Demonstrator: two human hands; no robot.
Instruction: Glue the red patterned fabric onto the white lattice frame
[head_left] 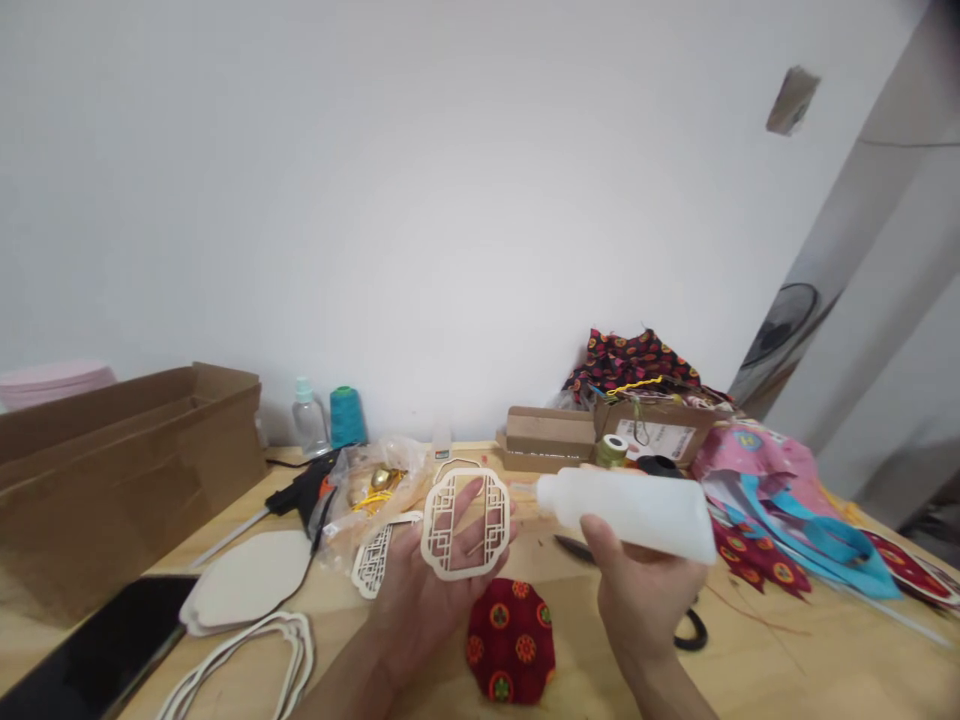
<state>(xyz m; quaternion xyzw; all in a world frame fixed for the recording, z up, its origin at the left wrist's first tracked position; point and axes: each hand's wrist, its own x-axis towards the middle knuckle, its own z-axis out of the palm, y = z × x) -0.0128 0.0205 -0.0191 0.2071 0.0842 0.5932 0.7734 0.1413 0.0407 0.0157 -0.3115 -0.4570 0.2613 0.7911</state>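
Observation:
My left hand (427,590) lies palm up over the wooden table (787,660) with a cream lattice cut-out frame (466,522) resting on its spread fingers. My right hand (637,590) grips a white squeeze bottle (637,510) held sideways, its nozzle pointing left at the frame's right edge. Below both hands a red patterned fabric piece (511,640) lies flat on the table. A second lattice piece (375,555) lies just left of my left hand.
A black glue gun (304,490), a plastic bag of gold trinkets (379,485), cream cut-out shapes (247,590) and a dark tablet (97,650) lie at left beside a cardboard box (112,470). Thread spools (346,416), small boxes (551,437), scissors (686,630) and colourful fabric (780,500) crowd the back and right.

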